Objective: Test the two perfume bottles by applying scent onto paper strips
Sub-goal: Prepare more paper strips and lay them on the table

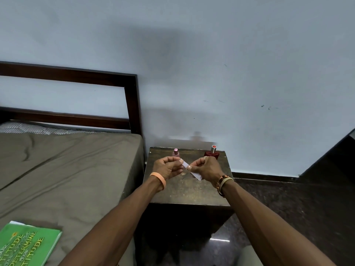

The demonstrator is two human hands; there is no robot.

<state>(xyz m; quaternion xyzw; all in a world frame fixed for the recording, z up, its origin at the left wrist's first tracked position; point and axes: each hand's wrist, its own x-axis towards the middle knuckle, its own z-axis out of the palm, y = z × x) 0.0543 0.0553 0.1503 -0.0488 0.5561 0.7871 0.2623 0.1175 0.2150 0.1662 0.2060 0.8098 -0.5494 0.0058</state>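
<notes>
- The left hand (167, 167) and the right hand (206, 168) are raised together above the dark wooden counter (184, 191), both pinched onto one white paper strip (187, 166).
- The left hand grips the strip's upper end between thumb and forefinger, fingers curled in; the strip's end is just visible at its fingertips.
- The right hand pinches the strip just beside the left hand, thumb on top. The rest of the paper runs down under this hand and its lower corner shows below the palm, above the counter top.
- The strip spans the small gap between the two hands, tilted down toward the right.
- A pink perfume bottle (176, 153) stands upright at the counter's back edge, beyond the left hand, apart from it.
- A dark red perfume bottle (212, 153) with a silver cap stands upright at the back right, just behind the right hand's knuckles; whether they touch cannot be told.
- An orange band (159, 180) circles the left wrist; threads and a bangle (223, 182) circle the right.
- The bed (67, 169) lies to the left of the counter, a green book (25, 244) on it.
</notes>
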